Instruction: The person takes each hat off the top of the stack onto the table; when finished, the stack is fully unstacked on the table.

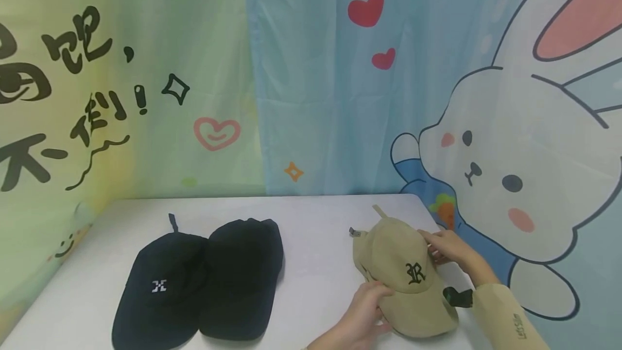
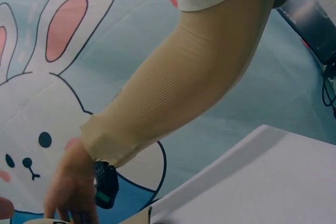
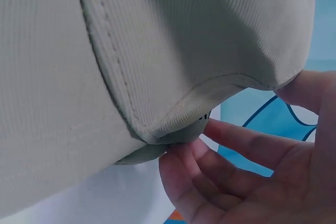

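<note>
Yellow-green cloth [image 1: 160, 150]: at the far left, with dark writing, a pink heart and a black four-pointed star.
White table [image 1: 316, 263]: in front of the cloth, running from left to right under the caps.
Patterned black cap [image 1: 175, 255]: on the table's left side, a small white mark on its front, brim toward the near edge.
Plain black cap [image 1: 240, 280]: directly right of it, the two meeting along their sides, brim also near.
Left hand [image 1: 357, 312]: at the near left side of the beige cap [image 1: 396, 250], gripping its edge, thumb on top.
Beige cap: on the right side of the scene, a black "R" on its front, brim toward the near right; whether it fully rests on the table I cannot tell.
Right hand [image 1: 449, 247]: at the cap's far right side, pinching its rim between thumb and fingers.
Dark wrist device [image 1: 458, 297]: just beside the beige sleeve [image 1: 507, 315].
Rabbit print [image 1: 549, 177]: far right, on blue cloth.
</note>
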A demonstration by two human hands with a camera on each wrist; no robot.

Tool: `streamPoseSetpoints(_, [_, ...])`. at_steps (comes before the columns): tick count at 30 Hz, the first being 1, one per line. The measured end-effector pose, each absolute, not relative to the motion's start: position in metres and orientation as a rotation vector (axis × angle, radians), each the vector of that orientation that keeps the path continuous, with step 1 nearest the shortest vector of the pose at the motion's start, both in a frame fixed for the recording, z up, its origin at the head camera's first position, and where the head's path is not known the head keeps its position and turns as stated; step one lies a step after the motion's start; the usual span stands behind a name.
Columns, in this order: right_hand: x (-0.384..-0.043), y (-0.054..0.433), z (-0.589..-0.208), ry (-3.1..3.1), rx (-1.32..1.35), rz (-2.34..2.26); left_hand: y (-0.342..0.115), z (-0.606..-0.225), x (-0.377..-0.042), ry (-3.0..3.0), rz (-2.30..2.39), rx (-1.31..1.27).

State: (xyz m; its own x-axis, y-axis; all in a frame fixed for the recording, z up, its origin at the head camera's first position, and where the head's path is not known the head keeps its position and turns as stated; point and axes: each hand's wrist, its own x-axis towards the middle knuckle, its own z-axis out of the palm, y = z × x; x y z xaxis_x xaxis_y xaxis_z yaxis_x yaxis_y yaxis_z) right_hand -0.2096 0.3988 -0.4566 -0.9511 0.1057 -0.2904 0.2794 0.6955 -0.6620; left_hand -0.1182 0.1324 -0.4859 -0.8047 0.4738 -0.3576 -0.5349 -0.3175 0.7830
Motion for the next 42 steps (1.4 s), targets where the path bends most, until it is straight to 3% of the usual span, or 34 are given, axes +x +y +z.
streamPoseSetpoints(42, [-0.201,0.399,-0.442,2.502,0.228,-1.531,0.135,-0.506,-0.123,1.456,2.386,-0.13])
